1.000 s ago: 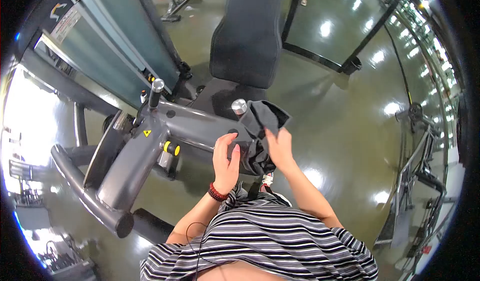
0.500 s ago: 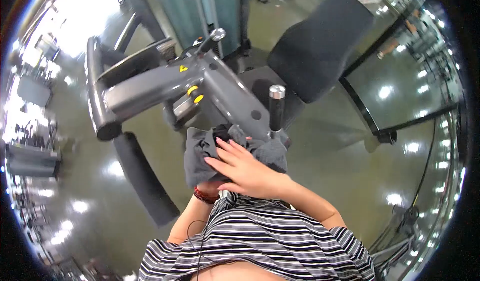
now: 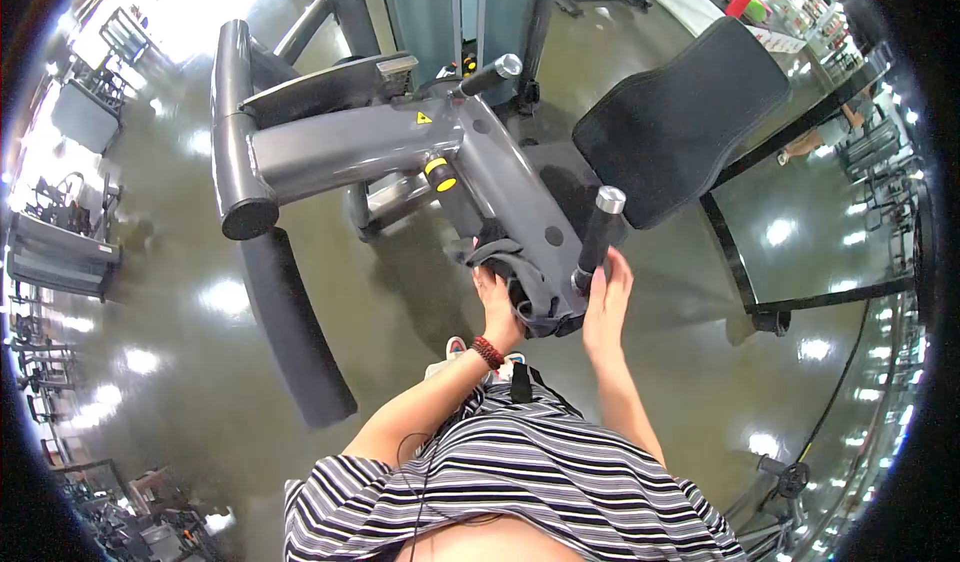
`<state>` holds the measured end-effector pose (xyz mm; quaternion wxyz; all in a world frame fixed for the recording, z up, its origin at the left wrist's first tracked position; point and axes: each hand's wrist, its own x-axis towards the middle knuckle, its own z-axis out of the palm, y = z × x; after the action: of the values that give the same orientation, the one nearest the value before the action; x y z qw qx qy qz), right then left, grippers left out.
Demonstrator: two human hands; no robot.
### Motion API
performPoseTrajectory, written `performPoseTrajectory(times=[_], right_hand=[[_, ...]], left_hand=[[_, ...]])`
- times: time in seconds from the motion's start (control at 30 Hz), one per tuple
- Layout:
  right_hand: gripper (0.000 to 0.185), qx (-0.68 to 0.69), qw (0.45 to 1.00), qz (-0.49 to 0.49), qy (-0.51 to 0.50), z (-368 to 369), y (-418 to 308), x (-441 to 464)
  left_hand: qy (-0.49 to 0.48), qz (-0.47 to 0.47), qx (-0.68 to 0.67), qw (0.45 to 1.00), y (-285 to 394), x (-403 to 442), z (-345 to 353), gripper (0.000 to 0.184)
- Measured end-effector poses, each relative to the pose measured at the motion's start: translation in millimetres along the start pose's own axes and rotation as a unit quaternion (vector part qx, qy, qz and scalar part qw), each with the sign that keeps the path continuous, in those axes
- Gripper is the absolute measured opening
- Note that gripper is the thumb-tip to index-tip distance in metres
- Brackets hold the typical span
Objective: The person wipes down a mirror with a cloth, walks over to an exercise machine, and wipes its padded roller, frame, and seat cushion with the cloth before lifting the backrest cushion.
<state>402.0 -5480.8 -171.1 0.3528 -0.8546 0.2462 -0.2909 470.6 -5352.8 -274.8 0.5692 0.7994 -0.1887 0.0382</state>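
Observation:
A crumpled dark grey cloth point(image 3: 515, 270) lies bunched over the near end of the machine's grey metal frame point(image 3: 515, 187). My left hand point(image 3: 498, 307), with a red bead bracelet at the wrist, presses into the cloth from the left, its fingers partly wrapped in the folds. On the other side, my right hand point(image 3: 606, 307) is beside the frame's end, fingers stretched upward next to the base of an upright black handle point(image 3: 597, 232) with a silver cap. It holds nothing that I can see.
The machine has a black padded backrest point(image 3: 685, 122), a long roller pad point(image 3: 295, 332) at left and a second handle point(image 3: 490, 75). A yellow-ringed adjustment knob point(image 3: 439, 174) sits on its side. A large black-framed mirror point(image 3: 800, 217) leans at right. Other gym equipment surrounds the floor.
The cloth has moved from in front of my body onto the frame's end. My right hand has left the cloth and moved right, beside the handle. The view has shifted.

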Motion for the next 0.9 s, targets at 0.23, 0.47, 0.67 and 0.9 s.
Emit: performPoseTrajectory(times=[0.23,0.47,0.67,0.9], right_hand=[[0.037,0.051,0.997,0.037,0.036,14.5,4.2,-17.0],[0.033,0.051,0.998,0.005,0.046,14.5,5.6,-13.8],[0.033,0.025,0.998,-0.037,0.047,13.3,3.0,-11.3],[0.034,0.018,0.997,-0.053,0.049,12.6,3.4,-9.6]], left_hand=[[0.088,-0.206,-0.354,0.908,-61.1,6.3,19.3,0.039],[0.139,-0.229,-0.459,0.847,-90.0,93.9,8.0,0.039],[0.17,-0.221,-0.592,0.757,-192.2,174.3,2.4,0.046],[0.233,-0.112,-0.13,0.957,-204.6,194.8,3.1,0.057]])
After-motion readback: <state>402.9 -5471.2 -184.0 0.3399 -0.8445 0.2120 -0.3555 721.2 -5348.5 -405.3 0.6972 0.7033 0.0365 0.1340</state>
